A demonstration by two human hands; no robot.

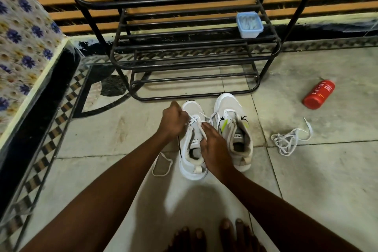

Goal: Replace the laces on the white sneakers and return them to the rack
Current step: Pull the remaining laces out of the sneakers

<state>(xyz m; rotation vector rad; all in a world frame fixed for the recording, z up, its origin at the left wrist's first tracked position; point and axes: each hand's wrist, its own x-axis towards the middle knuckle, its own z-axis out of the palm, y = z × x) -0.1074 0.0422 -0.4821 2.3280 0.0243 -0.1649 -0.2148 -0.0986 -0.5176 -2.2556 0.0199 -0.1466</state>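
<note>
The left hand (173, 120) has its fingers curled tight round the lace (196, 117) of one white sneaker (191, 107) on the floor (306, 180), probably drawing it taut. The right hand (212, 146) pinches the same lace beside the eyelets, likely steadying it. The second sneaker (229, 106) stands just right of the fingers, and the rack (184, 63) is beyond.

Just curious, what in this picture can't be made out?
Head view:
- Eyelets of the left white sneaker: covered by the left hand, which grips the white lace, and the right hand.
- Right hand's grip: fingertips hidden under its own back.
- Contents of the pale-blue plastic box: blurred behind its lid.
- Small print on the red cylindrical bottle: too small.
- Top of the black metal rack: cut by the upper edge.
</note>
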